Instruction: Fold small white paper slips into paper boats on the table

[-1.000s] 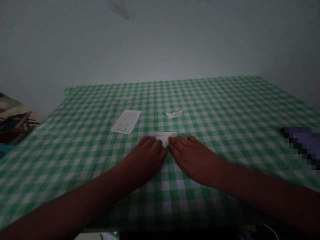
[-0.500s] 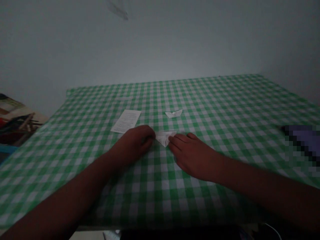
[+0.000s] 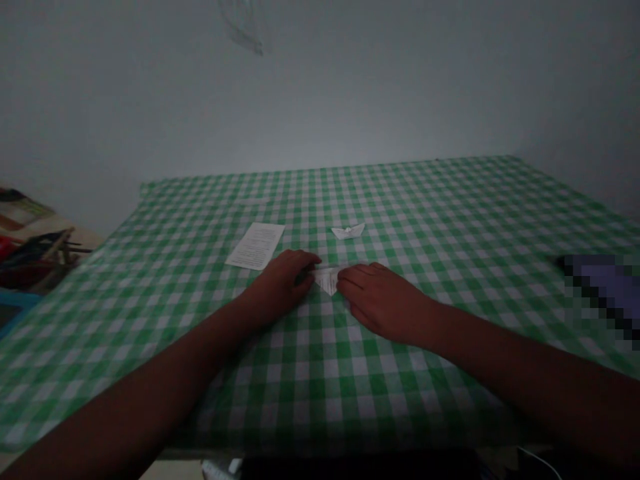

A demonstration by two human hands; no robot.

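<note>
A small folded piece of printed paper (image 3: 327,280), pointed toward me, lies between my two hands on the tablecloth. My left hand (image 3: 286,280) is closed at its left corner, with the thumb below and the fingers along the upper edge. Over the right part lies my right hand (image 3: 383,300), fingers together and gripping the paper; its thumb is hidden. Just beyond them sits a small folded paper boat (image 3: 349,231). A flat printed sheet (image 3: 256,245) rests to the left, near my left hand.
A green-and-white checked tablecloth (image 3: 320,393) covers the table, which meets a pale wall (image 3: 350,87). At the right edge is a dark device with a purplish screen (image 3: 607,283), partly pixelated. Assorted items and a blue-edged object (image 3: 20,313) are off the table's left side.
The fingers of my left hand have extended rightward over the upper edge of the folded paper. My right hand has shifted slightly, covering its right corner. The camera view has tilted up a little.
</note>
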